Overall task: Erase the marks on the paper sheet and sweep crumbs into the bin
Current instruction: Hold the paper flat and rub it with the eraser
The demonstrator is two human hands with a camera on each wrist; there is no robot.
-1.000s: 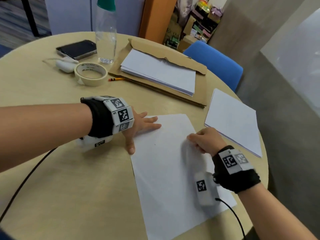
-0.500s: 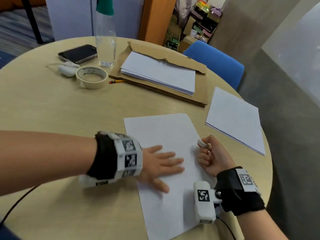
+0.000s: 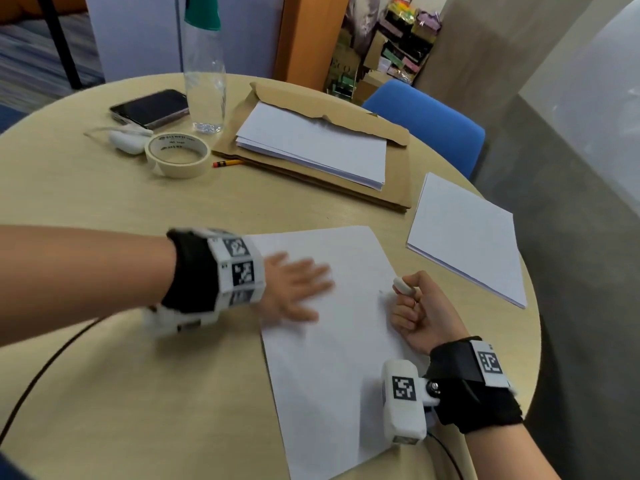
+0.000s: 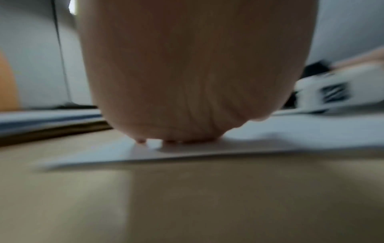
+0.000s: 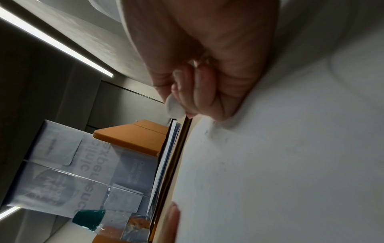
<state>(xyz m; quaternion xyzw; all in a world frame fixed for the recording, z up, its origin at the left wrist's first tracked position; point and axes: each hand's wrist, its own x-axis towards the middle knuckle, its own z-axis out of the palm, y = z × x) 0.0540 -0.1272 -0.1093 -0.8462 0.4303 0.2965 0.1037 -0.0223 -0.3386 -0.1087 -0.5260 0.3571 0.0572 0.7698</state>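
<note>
A white paper sheet [image 3: 332, 348] lies on the round wooden table [image 3: 121, 393] in front of me. My left hand [image 3: 294, 289] lies flat on the sheet's left part, fingers straight and spread, blurred by motion. In the left wrist view the left hand [image 4: 187, 82] presses down on the paper sheet [image 4: 270, 139]. My right hand [image 3: 415, 313] is curled into a fist at the sheet's right edge and holds a small white eraser [image 3: 401, 285] that sticks out at the top. The right wrist view shows the eraser [image 5: 174, 106] pinched in the right hand [image 5: 207, 74] over the paper sheet [image 5: 290, 164]. No bin is in view.
At the back of the table lie a brown envelope with a paper stack [image 3: 311, 147], a pencil [image 3: 228, 163], a roll of masking tape [image 3: 177, 155], a clear bottle [image 3: 204, 77], a phone [image 3: 150, 108] and a small white case [image 3: 126, 143]. Another paper stack [image 3: 464, 233] lies right. A blue chair [image 3: 426, 123] stands behind.
My left hand slid from the sheet's top-left corner onto the paper and keeps sweeping across it. My right hand turned over, lifting the eraser off the paper.
</note>
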